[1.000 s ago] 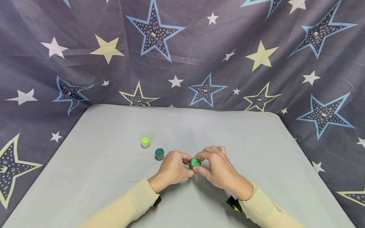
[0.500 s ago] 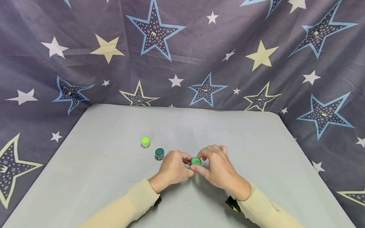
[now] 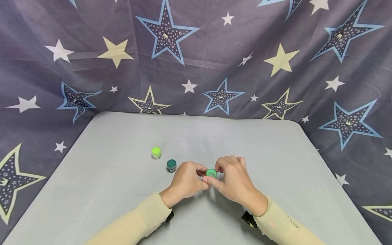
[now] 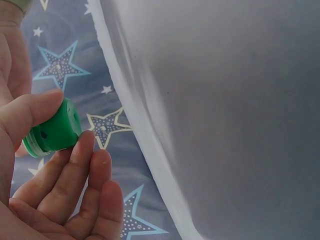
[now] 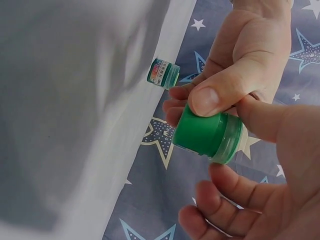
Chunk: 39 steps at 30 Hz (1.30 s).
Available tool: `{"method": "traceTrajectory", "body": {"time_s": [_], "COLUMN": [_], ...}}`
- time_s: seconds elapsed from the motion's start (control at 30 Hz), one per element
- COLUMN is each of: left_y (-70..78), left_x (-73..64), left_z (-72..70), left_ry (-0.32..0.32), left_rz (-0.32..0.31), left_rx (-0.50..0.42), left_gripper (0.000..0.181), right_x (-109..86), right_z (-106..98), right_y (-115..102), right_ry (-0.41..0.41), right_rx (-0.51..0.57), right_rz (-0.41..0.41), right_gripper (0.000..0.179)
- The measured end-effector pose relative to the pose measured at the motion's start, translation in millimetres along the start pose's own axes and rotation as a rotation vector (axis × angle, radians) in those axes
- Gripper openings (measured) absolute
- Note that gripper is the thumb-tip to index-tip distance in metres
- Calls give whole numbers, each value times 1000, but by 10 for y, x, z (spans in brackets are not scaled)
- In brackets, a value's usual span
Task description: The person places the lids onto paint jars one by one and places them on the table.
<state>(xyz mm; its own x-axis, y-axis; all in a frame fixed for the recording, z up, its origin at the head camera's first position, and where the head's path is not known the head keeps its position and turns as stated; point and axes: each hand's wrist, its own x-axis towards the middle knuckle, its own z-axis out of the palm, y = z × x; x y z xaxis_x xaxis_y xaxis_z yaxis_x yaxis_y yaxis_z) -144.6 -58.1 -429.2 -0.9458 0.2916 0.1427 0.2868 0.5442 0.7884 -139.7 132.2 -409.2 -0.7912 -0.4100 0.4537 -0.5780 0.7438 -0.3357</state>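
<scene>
Between my two hands, raised over the table, is a small green paint jar (image 3: pixel 211 173) with a clear-rimmed lid (image 5: pixel 230 142). My left hand (image 3: pixel 187 180) grips the green body between thumb and fingers, as the left wrist view also shows for the jar (image 4: pixel 62 127). On the other end, my right hand (image 3: pixel 235 178) has thumb and index finger at the lid's edge, pinching it. The remaining right fingers are bent and apart from the jar. A dark teal jar (image 3: pixel 171 165) stands just left of my left hand.
Farther back and left stands a lime-green jar (image 3: pixel 156 152). The teal jar's printed label (image 5: pixel 160 74) shows in the right wrist view. A pale grey cloth covers the table (image 3: pixel 122 190), and a star-patterned curtain (image 3: pixel 196 58) hangs around its back and sides.
The green jar's lid end has tipped to face upward more. My right thumb and index finger have shifted round the lid's edge, while the left hand stays nearly still.
</scene>
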Motion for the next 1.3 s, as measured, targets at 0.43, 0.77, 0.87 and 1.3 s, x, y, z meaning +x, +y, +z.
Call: {"method": "traceTrajectory", "body": {"time_s": [0.43,0.77,0.87,1.3], "left_y": [5,-11,-13,-20], "left_x": [-18,-20,-23,-43], "left_z": [-32,-33,-32,-43], "left_ry": [-2,-2,-5,-1], "left_rz": [-37,0,-11,-31], "left_rx": [6,14,14,-24], "left_gripper": [19,22,23,19], "right_x": [6,1,-1,-11], "right_z": [-70,-61,-63,-46], "right_y": [37,65,59,24], "right_ry": [-74,-147,-157,-125], "right_rx": [172,279,275,276], "right_rz": [-7,-43,-35,12], "right_gripper": [41,47,45,29]}}
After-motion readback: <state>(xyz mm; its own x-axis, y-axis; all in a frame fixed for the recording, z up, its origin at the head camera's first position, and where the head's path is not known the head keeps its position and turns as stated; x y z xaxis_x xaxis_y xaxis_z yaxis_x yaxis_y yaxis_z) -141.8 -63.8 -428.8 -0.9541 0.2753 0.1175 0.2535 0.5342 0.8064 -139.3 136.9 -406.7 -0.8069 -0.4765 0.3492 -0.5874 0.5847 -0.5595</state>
